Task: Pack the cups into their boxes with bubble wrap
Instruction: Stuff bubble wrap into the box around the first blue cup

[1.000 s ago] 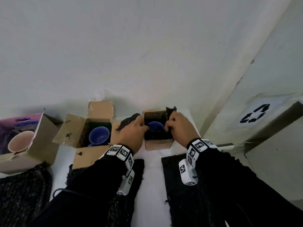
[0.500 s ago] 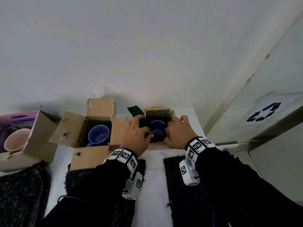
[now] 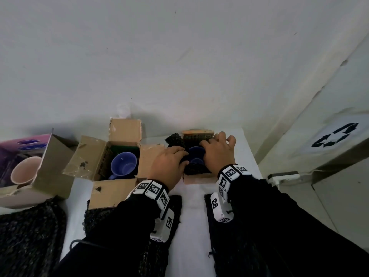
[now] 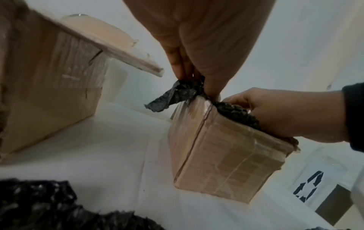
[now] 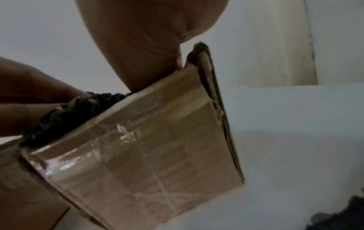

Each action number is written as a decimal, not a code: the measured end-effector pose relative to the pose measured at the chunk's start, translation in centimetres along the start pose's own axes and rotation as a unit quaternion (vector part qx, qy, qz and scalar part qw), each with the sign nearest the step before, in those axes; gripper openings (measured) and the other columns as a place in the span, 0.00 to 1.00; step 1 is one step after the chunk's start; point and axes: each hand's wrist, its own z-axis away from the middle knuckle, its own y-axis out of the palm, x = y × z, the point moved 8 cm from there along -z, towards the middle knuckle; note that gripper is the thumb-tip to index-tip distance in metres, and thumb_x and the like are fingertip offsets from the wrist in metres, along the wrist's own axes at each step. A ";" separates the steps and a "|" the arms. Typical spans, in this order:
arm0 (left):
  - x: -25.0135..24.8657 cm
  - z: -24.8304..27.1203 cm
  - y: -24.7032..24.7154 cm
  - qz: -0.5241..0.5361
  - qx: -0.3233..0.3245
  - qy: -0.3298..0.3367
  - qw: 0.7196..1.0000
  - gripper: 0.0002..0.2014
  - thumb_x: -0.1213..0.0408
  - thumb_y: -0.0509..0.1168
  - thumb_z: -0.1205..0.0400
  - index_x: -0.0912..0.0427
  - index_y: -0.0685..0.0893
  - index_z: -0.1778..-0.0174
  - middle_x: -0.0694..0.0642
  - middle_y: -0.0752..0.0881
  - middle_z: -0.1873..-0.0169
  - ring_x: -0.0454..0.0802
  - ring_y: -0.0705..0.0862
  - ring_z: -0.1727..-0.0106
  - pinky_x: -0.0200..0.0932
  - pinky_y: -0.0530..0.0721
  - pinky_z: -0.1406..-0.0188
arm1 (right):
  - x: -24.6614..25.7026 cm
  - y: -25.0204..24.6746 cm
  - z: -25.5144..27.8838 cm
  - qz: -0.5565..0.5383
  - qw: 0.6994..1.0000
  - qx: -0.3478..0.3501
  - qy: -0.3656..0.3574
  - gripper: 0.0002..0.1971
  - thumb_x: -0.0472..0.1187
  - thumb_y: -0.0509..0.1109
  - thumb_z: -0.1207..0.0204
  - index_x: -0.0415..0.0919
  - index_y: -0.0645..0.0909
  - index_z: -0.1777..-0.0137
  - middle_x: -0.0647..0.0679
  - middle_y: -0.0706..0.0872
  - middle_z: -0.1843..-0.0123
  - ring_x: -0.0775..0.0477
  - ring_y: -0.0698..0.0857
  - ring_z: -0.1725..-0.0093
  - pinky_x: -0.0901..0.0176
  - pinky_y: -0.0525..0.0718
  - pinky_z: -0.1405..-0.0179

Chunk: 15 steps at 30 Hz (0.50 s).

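A small cardboard box [image 3: 199, 177] stands near the back of the white table [image 3: 191, 226]. Inside it sits a blue cup [image 3: 196, 155] with black bubble wrap [image 3: 194, 168] around it. My left hand [image 3: 182, 156] is at the box's left rim. The left wrist view shows its fingers [image 4: 178, 68] pinching a tail of the bubble wrap [image 4: 177, 95] at the box [image 4: 222, 149] corner. My right hand [image 3: 215, 144] lies over the box's right side, fingers curled down onto the wrap. The same hand [image 4: 285, 115] shows in the left wrist view, on the wrap at the rim.
An open cardboard box [image 3: 89, 158] left of the hands holds a second blue cup [image 3: 123, 164]. A pink cup [image 3: 24, 170] lies in a box [image 3: 54, 168] at far left. Black bubble wrap sheets [image 3: 30, 236] lie along the front. A wall stands behind, and a recycling sign [image 3: 337, 134] is at right.
The wrap end that stood up at the box's right has gone down into the box. My right hand has moved over that side. The left end still sticks up.
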 end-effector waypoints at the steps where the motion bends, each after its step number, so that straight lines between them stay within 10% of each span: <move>1: 0.0 -0.2 -0.1 -0.005 0.004 -0.001 1.000 0.14 0.60 0.68 0.19 0.57 0.87 0.40 0.52 0.84 0.37 0.52 0.81 0.40 0.44 0.76 0.39 | 0.0 0.1 -0.1 -0.002 1.000 -0.001 0.008 0.07 0.43 0.70 0.32 0.52 0.83 0.54 0.52 0.88 0.59 0.40 0.71 0.41 0.42 0.58 0.45; 11: -0.9 -0.8 0.3 -0.166 0.067 0.102 0.979 0.09 0.54 0.67 0.20 0.50 0.92 0.53 0.47 0.89 0.50 0.51 0.81 0.47 0.44 0.74 0.46 | -0.5 -0.5 -0.2 0.001 1.000 -0.008 0.008 0.11 0.38 0.69 0.33 0.50 0.80 0.51 0.50 0.86 0.56 0.40 0.70 0.39 0.43 0.58 0.44; 15: -0.7 -0.6 -0.4 -0.149 0.061 0.095 0.982 0.08 0.57 0.69 0.20 0.49 0.91 0.48 0.49 0.86 0.42 0.49 0.83 0.46 0.37 0.69 0.46 | 0.8 -0.1 -0.2 -0.041 0.992 -0.050 -0.112 0.21 0.46 0.77 0.34 0.52 0.79 0.40 0.48 0.83 0.44 0.38 0.76 0.46 0.46 0.70 0.52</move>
